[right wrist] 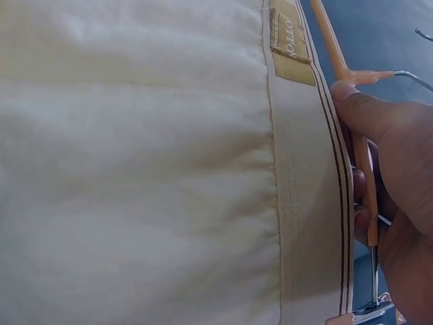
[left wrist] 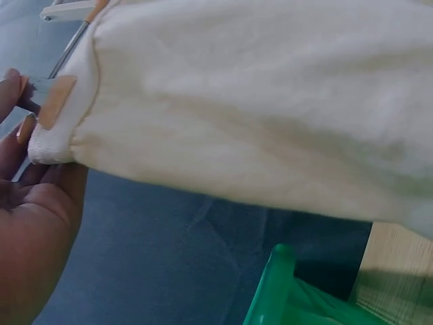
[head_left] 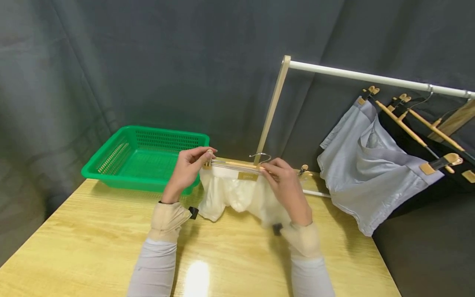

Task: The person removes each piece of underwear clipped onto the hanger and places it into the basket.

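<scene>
A pair of cream shorts (head_left: 239,194) with an elastic waistband and a tan label (head_left: 247,176) hangs below a wooden clip hanger (head_left: 241,164) over the table. My left hand (head_left: 188,167) pinches the clip at the hanger's left end; in the left wrist view its tan pad (left wrist: 57,101) sits on the waistband corner. With thumb and curled fingers, my right hand (head_left: 283,181) holds the hanger bar (right wrist: 328,40) beside the metal hook (head_left: 261,155), fingertips right at the waistband (right wrist: 314,189). Another clip (right wrist: 358,317) shows at the waistband's lower end in the right wrist view.
Left on the wooden table (head_left: 222,255) stands a green plastic basket (head_left: 144,185). At the right, a rack with a white rail (head_left: 352,74) carries light blue shorts (head_left: 371,161) on a clip hanger and a dark garment behind. A dark curtain (head_left: 167,62) forms the background.
</scene>
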A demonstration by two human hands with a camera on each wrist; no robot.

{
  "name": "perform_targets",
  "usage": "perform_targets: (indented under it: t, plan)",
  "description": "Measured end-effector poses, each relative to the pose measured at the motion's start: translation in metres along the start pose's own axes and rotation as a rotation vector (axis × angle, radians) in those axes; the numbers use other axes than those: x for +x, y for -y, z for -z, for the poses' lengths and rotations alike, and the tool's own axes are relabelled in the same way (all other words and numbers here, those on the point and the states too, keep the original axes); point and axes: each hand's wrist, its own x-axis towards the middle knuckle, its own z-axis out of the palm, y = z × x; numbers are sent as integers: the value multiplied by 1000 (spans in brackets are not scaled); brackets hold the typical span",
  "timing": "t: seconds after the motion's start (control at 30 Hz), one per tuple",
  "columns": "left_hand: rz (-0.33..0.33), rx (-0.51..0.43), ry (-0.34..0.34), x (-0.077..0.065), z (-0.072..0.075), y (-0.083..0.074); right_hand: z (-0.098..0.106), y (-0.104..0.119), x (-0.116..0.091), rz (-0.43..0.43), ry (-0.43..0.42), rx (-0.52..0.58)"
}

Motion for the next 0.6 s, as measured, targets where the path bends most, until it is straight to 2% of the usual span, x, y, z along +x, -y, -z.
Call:
perform_targets:
  t: [0.23, 0.47, 0.6]
  plan:
    - [-81, -36, -39, -4, -6, 0, 3, 3, -3, -11, 7, 13]
    - [-139, -65, -89, -12, -12, -20, 4, 4, -4, -1, 8, 36]
    - [-152, -77, -115, -16, -12, -20, 2, 4, -5, 16, 4, 55]
